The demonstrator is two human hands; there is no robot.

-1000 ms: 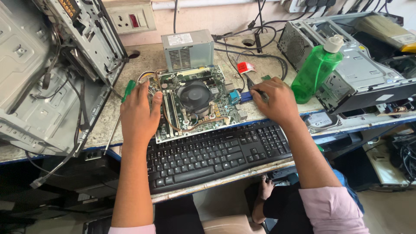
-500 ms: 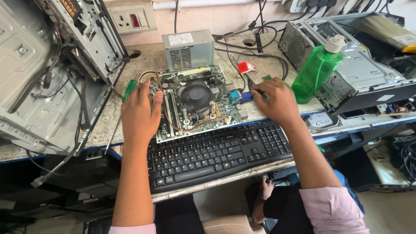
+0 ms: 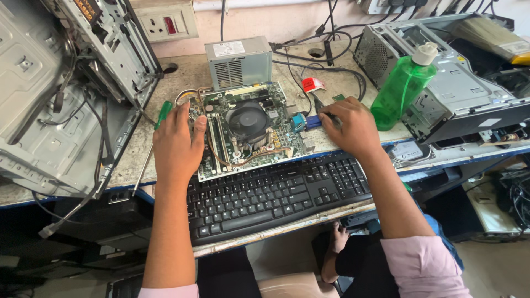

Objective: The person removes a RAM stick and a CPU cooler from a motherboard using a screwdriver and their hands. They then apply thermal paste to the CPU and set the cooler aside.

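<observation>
A green motherboard (image 3: 245, 129) with a round black cooler fan lies on the workbench, its front edge resting on a black keyboard (image 3: 276, 193). My left hand (image 3: 178, 144) lies flat on the board's left edge, fingers together. My right hand (image 3: 349, 126) is at the board's right side, fingers pinched on a blue cable connector (image 3: 310, 121) plugged at the board's edge. A green-handled screwdriver (image 3: 162, 117) lies just left of my left hand.
An open grey computer case (image 3: 61, 94) stands at the left, another case (image 3: 441, 83) at the right. A grey power supply (image 3: 238, 63) sits behind the board, a green plastic bottle (image 3: 402, 88) beside my right hand. Cables trail across the back.
</observation>
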